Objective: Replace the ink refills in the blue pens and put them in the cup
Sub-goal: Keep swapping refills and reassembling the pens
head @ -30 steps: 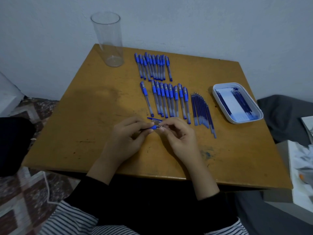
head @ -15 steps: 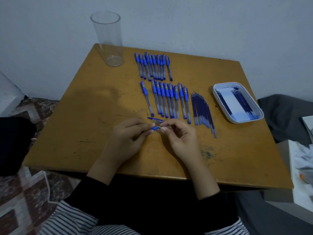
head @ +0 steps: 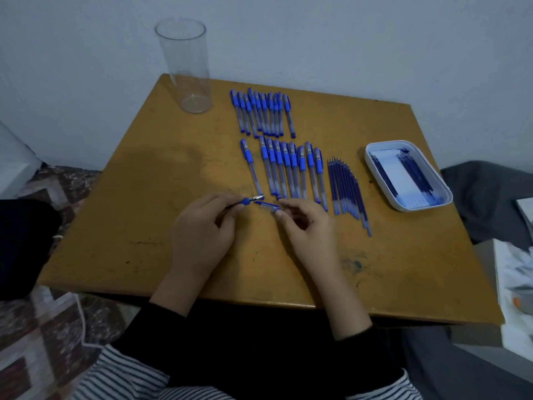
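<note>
My left hand (head: 202, 232) grips a blue pen (head: 247, 201) by its barrel, the metal tip pointing right and up. My right hand (head: 305, 226) is just right of it, thumb and forefinger pinching the near end of a blue pen cap (head: 266, 205) that lies on the table. Two rows of capped blue pens lie further back, the far row (head: 262, 114) and the near row (head: 285, 168). Loose ink refills (head: 346, 192) lie to their right. The clear cup (head: 186, 64) stands upright at the far left corner with nothing in it.
A white tray (head: 375, 166) holding several refills sits at the table's right side. The wooden table (head: 144, 197) meets a wall at the back. Grey cloth and papers lie off the right edge, patterned floor to the left.
My right hand has let go of the pen's tip and shifted slightly right onto the cap on the table. The left hand still holds the pen, now tilted a little upward.
</note>
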